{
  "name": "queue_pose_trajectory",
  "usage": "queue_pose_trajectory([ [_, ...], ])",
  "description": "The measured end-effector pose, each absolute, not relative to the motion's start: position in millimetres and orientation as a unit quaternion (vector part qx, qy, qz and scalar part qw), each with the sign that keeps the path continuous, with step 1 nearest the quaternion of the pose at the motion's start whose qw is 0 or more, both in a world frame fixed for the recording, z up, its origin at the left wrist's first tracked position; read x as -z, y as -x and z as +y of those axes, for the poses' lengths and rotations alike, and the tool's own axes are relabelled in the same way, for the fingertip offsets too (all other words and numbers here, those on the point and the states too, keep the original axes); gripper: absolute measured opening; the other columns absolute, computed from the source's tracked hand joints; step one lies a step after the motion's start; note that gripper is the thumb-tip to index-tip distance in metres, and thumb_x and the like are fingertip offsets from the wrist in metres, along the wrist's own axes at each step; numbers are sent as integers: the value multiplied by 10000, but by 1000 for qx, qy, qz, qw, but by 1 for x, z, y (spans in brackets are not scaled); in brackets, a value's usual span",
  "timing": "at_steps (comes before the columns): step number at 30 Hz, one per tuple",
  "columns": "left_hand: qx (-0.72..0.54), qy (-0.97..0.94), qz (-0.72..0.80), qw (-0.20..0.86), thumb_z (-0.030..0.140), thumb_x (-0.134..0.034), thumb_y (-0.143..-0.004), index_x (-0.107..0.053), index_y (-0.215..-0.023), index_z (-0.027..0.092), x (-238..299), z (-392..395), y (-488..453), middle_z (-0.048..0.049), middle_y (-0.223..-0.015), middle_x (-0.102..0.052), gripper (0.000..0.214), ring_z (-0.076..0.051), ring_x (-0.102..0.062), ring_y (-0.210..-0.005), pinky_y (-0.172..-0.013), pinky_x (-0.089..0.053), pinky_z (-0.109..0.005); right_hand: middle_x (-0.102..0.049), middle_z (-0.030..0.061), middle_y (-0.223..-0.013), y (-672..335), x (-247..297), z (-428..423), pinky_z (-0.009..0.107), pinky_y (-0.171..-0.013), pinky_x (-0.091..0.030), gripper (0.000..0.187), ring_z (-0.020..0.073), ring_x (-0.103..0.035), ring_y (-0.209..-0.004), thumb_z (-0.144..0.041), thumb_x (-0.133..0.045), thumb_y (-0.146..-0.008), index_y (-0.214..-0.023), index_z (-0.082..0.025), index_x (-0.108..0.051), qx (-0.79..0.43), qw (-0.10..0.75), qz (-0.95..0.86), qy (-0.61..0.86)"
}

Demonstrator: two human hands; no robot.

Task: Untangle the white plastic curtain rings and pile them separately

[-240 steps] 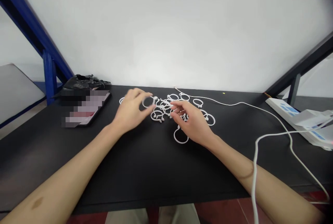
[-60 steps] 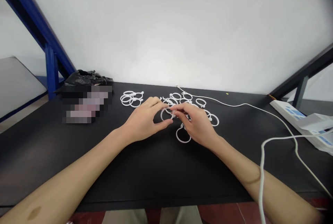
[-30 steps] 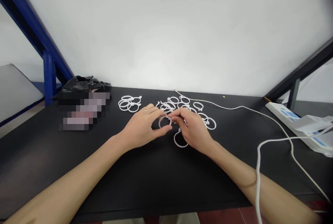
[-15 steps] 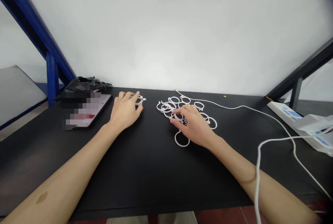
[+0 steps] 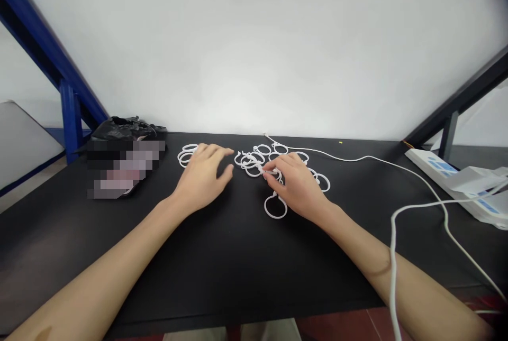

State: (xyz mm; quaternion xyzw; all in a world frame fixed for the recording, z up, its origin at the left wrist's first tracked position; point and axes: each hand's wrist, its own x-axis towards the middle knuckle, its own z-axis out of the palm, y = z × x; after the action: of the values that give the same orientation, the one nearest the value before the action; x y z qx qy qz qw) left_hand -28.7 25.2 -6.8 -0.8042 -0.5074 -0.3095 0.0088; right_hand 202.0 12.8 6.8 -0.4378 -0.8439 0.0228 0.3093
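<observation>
Seeing at far left a blue frame (image 5: 71,111) slanting down beside the black surface (image 5: 238,261). Noticing a crumpled black plastic bag (image 5: 119,128) lying at the back, with a flat item (image 5: 123,172) just in front, pixelated over and showing no readable writing. Looking further right, finding a small group of white rings (image 5: 185,158) lying overlapped, partly hidden by the left hand (image 5: 203,177). Seeing its grip open, thumb and forefinger standing well apart; not being able to tell any contact with those rings. Finding near the middle a larger cluster of white rings (image 5: 251,164), overlapping and lying flat, with small knobs showing. Seeing the right hand (image 5: 299,185) reaching over its right part, its grip closing thumb and fingers on a white ring (image 5: 270,172). Seeing a separate ring (image 5: 275,218) lying nearer the front, just beside that hand. Following a thin white cord (image 5: 367,157) curving rightwards along the back, and a thicker cord (image 5: 392,256) crossing the right forearm. Ending at a white unit (image 5: 434,164) bearing blue labels, printing too small for reading.
</observation>
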Motion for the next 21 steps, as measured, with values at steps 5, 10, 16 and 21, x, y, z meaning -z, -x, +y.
queue_pose_trajectory([
  [5,297,856,-416,-78,352,-533,-912,-528,-1267,226,4,6,6,-60,-1178,-611,377,-247,-520,-1072,-942,-461,-423,-697,27,-932,-193,-16,2,335,-759,-499,66,176,-595,-822,-258,-597,-902,-929,-224,-648,-127,412,-791,435],
  [10,297,859,-409,-81,376,-551,-912,-531,-1239,240,4,3,2,-54,-1114,-629,355,-249,-535,-1000,-875,-476,-428,-700,18,-930,-189,-14,1,285,-729,-530,108,148,-643,-811,-302,-591,-906,-928,-224,-661,-264,444,-740,430],
  [16,300,857,-412,-79,338,-520,-936,-560,-1173,223,0,3,2,-36,-982,-656,266,-226,-553,-935,-848,-473,-400,-695,9,-855,-189,-12,3,271,-702,-523,140,140,-637,-770,-335,-596,-906,-875,-217,-665,-275,452,-724,442],
  [21,294,850,-423,-109,414,-576,-900,-540,-1253,224,-1,1,3,-47,-1022,-642,402,-225,-570,-950,-842,-484,-394,-701,17,-866,-189,-13,3,285,-699,-513,154,146,-639,-759,-337,-581,-915,-876,-212,-662,-266,442,-720,464],
])
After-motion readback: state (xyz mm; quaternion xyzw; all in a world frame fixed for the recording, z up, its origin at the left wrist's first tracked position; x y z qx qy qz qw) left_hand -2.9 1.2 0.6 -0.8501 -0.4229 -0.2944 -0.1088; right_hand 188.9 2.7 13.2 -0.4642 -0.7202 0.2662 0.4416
